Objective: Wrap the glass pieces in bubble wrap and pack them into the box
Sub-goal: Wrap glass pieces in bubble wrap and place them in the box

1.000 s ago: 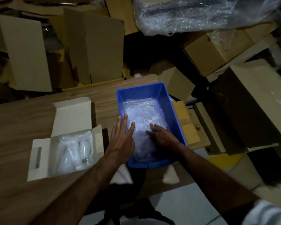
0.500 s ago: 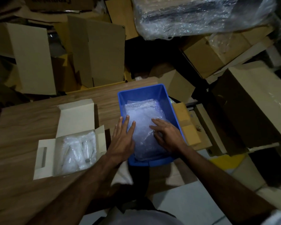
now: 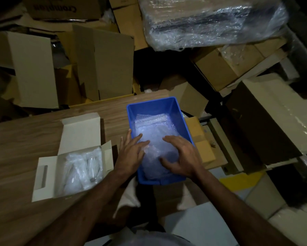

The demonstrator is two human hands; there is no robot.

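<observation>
A blue plastic bin [image 3: 177, 110] sits at the right end of the wooden table [image 3: 24, 135]. Sheets of bubble wrap [image 3: 154, 126] lie stacked inside it. My left hand [image 3: 131, 153] reaches over the bin's left wall, fingers spread flat on the wrap. My right hand [image 3: 181, 157] rests on the wrap's near right part, fingers curved, thumb pressing the sheet. To the left stands an open white cardboard box [image 3: 46, 167] holding glass pieces wrapped in bubble wrap [image 3: 81, 167]. Whether either hand pinches a sheet is unclear.
Brown cartons [image 3: 99, 61] pile up behind the table. A large bundle in plastic film [image 3: 211, 20] lies at the back right. More cartons [image 3: 266, 121] crowd the floor to the right, and a yellow patch [image 3: 241, 180] shows on the floor.
My left hand slid right from the bin's edge onto the bubble wrap. My right hand shifted up and spread over the wrap. The camera view tilted slightly.
</observation>
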